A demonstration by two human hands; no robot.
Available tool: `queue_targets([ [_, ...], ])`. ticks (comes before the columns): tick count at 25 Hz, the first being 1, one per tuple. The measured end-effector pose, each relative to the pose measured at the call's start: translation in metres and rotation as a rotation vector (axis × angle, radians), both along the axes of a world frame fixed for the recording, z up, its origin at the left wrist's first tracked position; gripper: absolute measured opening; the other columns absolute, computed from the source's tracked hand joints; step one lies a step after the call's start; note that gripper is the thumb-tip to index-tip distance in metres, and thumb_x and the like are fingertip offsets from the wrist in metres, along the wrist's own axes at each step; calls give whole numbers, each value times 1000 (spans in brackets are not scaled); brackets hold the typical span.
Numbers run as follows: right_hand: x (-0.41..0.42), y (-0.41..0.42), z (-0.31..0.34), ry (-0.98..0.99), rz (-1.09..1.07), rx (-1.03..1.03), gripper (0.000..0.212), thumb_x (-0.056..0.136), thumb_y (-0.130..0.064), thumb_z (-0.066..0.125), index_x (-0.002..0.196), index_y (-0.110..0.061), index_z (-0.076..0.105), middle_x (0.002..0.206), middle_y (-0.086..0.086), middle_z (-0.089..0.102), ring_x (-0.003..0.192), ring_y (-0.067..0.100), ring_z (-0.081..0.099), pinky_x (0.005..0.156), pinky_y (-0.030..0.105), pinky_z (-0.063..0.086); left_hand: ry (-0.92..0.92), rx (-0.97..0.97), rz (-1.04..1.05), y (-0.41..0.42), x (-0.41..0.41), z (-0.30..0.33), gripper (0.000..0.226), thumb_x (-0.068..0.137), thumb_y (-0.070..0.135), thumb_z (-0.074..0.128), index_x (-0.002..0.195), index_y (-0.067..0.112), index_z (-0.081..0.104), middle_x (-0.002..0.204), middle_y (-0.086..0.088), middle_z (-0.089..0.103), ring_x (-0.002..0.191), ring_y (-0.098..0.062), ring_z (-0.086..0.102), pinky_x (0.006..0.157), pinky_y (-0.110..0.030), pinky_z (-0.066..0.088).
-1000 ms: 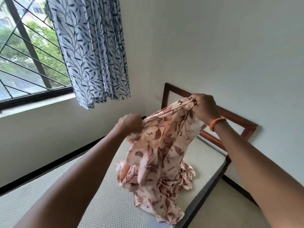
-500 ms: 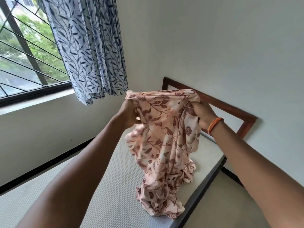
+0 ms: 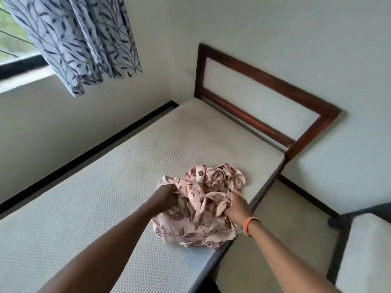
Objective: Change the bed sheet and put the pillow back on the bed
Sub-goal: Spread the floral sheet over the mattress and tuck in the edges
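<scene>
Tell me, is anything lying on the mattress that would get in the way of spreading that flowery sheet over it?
Nothing visible does. The flowery sheet lies bunched near the mattress's right edge, gripped by the left hand and right hand. The mattress surface in view is bare up to the headboard.

I am standing in a bedroom of a home. A single bed is sitting in the corner, its bare white mattress (image 3: pixel 118 187) lying against a dark wooden headboard (image 3: pixel 268 98). A leaf-patterned curtain (image 3: pixel 84 39) is hanging beside a window (image 3: pixel 12 39) with greenery showing outside. Plain pale walls (image 3: pixel 275 28) are surrounding me, and a second mattress (image 3: pixel 368 254) is lying close on my right.
</scene>
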State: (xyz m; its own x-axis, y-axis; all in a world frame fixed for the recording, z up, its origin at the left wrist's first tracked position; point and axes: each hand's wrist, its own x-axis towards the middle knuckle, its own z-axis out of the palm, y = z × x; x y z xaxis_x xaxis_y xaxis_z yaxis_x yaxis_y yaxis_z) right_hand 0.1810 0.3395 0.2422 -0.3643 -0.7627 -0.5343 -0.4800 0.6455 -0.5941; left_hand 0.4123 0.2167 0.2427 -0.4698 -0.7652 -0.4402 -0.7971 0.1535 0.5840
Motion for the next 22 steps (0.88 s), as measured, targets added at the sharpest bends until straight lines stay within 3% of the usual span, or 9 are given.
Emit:
queue_targets([
  [3, -21, -31, -71, 177, -109, -55, 50, 75, 0, 65, 124, -8, 54, 119, 10, 62, 110, 29, 59, 81, 26, 47, -57, -70, 94, -21, -18, -71, 20, 81, 7, 54, 98, 3, 64, 94, -16, 71, 87, -32, 69, 68, -35, 53],
  [5, -41, -61, -128, 268, -12, -28, 70, 76, 5, 65, 140, -13, 43, 139, 16, 43, 117, 32, 55, 89, 32, 49, -128, -95, 81, -44, -43, -129, 24, 81, 9, 55, 104, 5, 59, 102, -18, 68, 89, -34, 67, 68, -40, 52],
  [8, -69, -100, -227, 315, 197, 119, 107, 79, 14, 57, 155, -35, 0, 154, 24, 13, 94, 28, 65, 58, 26, 47, -330, -117, -104, -78, -79, -240, 68, 85, 16, 64, 146, 15, 33, 146, -18, 39, 100, -32, 64, 66, -38, 51],
  [11, -83, -124, -319, 355, 329, 229, 118, 78, 18, 50, 147, -48, -20, 157, 26, -7, 94, 31, 66, 55, 29, 45, -386, -129, -238, -103, -100, -337, 112, 81, 1, 64, 154, 34, -14, 162, -21, -8, 110, -33, 63, 59, -24, 48],
  [13, -81, -136, -359, 395, 368, 256, 101, 79, 12, 51, 151, -43, 6, 155, 28, -3, 98, 37, 64, 68, 38, 54, -332, -115, -266, -111, -104, -382, 113, 79, -4, 61, 154, 35, -14, 162, -21, -5, 123, -38, 55, 70, -27, 52],
  [16, -72, -137, -383, 372, 231, 186, 50, 80, -2, 54, 127, -20, 53, 141, 20, 37, 104, 40, 59, 89, 41, 52, -169, -85, -261, -114, -108, -401, 80, 78, 8, 64, 150, 25, 33, 144, -14, 48, 111, -33, 64, 80, -35, 55],
  [18, -56, -122, -368, 156, 156, 175, 28, 82, -9, 54, 108, -9, 66, 115, 17, 63, 101, 35, 63, 83, 35, 52, -183, 31, -394, -104, -113, -374, 48, 78, 10, 60, 125, 17, 62, 116, -10, 69, 104, -29, 68, 80, -29, 53],
  [20, -39, -96, -343, -69, 122, 265, 19, 83, -14, 54, 96, -10, 68, 94, 14, 68, 90, 28, 65, 72, 29, 49, -380, 112, -593, -93, -115, -340, 33, 82, 15, 56, 113, 16, 66, 110, -9, 71, 106, -27, 67, 82, -30, 53],
  [22, -40, -84, -317, -145, 59, 300, 14, 79, -16, 54, 88, -12, 65, 85, 10, 67, 80, 26, 64, 66, 33, 53, -453, 76, -651, -97, -120, -298, 32, 85, 19, 55, 116, 19, 64, 114, -7, 69, 111, -27, 65, 87, -33, 54],
])
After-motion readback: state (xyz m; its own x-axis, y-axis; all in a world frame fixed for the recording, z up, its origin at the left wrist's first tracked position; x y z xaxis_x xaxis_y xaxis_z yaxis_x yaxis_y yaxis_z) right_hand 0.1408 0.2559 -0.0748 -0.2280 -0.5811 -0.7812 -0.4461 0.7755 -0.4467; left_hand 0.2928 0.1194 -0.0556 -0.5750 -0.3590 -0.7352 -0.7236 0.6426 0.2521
